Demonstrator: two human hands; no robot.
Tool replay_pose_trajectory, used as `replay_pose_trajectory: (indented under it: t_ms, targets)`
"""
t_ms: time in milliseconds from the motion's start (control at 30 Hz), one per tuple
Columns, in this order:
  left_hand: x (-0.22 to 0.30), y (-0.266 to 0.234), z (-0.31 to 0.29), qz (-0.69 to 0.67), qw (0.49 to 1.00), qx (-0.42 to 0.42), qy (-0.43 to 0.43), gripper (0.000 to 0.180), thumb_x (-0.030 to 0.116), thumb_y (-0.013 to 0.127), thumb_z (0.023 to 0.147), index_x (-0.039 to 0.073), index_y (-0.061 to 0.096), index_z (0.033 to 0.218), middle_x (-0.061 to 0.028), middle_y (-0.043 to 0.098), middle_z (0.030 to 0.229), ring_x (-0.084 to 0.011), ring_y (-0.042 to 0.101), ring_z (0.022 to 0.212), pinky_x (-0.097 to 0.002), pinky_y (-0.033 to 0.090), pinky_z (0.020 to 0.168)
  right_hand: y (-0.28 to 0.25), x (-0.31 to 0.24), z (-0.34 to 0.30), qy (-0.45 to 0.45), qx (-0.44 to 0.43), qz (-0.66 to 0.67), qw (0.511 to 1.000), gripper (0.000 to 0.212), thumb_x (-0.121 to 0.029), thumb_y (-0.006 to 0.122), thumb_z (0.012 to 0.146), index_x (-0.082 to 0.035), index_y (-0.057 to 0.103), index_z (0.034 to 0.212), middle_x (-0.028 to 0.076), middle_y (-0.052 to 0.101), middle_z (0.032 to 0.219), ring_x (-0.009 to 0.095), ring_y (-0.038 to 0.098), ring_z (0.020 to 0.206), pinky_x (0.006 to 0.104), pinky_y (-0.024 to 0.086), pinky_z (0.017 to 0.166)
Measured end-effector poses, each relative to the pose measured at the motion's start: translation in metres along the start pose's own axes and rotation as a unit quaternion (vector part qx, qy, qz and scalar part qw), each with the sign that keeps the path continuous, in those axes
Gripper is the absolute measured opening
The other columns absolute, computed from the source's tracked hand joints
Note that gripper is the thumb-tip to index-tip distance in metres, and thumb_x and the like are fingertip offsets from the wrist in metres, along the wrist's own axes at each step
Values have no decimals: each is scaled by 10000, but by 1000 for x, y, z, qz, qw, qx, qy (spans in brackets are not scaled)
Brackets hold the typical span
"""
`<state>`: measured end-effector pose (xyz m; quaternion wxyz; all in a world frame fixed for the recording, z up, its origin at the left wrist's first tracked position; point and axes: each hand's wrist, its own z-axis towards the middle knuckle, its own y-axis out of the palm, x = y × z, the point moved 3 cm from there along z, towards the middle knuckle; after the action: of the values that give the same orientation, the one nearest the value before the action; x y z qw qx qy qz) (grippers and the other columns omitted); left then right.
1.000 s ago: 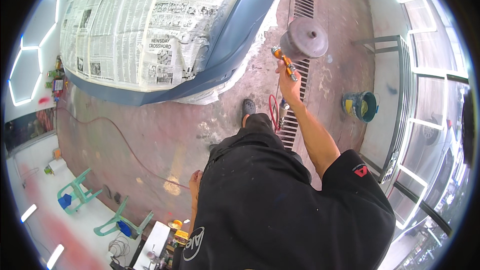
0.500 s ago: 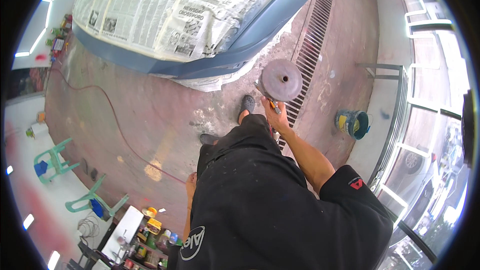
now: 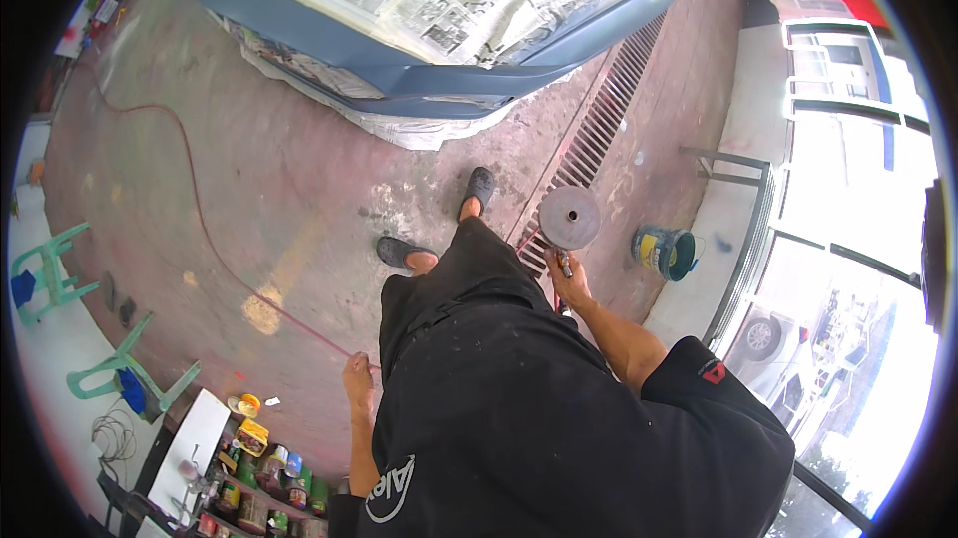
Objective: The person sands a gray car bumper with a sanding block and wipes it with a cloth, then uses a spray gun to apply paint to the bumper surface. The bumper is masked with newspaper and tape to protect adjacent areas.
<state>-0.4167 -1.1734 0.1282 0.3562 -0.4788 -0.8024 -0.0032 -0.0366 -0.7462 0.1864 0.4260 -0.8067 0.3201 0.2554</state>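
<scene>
At frame centre-right, the right hand point(image 3: 569, 279) is closed around a round grey disc-headed tool point(image 3: 569, 218), arm bent. The left hand point(image 3: 357, 380), lower centre, hangs loosely curled, empty.

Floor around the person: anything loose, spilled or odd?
A thin red hose trails loose across the floor toward the left hand, a possible trip line. Masking sheet sags beneath the newspaper-covered car. No wet spill visible.

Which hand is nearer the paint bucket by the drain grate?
Right. The right hand, gripping a disc tool, is just left of the bucket; the left hand hangs far across the body.
</scene>
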Motion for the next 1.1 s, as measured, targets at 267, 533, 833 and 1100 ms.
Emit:
replay_pose_trajectory:
  t_ms: [267, 533, 833, 1100]
  targets:
    - [-32, -46, -8, -85, 993, 35, -78, 354, 215, 630, 1093, -56, 752, 1285, -47, 684, 978, -140, 624, 851, -326, 533, 803, 74, 32, 16, 95, -216, 116, 965, 332, -387, 684, 1157, -71, 717, 1253, -17, 686, 975, 111, 605, 859, 325, 502, 751]
    - [-74, -74, 44, -38, 998, -43, -35, 346, 251, 617, 1106, -46, 761, 1207, -28, 649, 962, -123, 611, 852, -332, 553, 796, 173, -61, 52, 3, -303, -17, 953, 479, -460, 699, 1143, -87, 724, 1443, 64, 788, 1157, 214, 676, 1023, 401, 564, 940]
    - [39, -188, 50, -88, 979, 158, -91, 433, 287, 616, 1132, -63, 744, 1353, -157, 792, 1179, -222, 762, 1038, -371, 602, 965, 302, -232, 91, -9, -376, -73, 924, 359, -361, 707, 1147, -133, 746, 1421, 21, 780, 1214, 154, 669, 1065, 371, 558, 927]
    - [63, -237, 58, -170, 949, 225, -144, 530, 404, 683, 1103, -31, 737, 1401, -243, 804, 1295, -338, 770, 1222, -416, 574, 1077, 423, -293, 103, -22, -391, -154, 907, 430, -509, 708, 1120, -83, 754, 1166, -42, 579, 880, 83, 492, 676, 301, 390, 602]
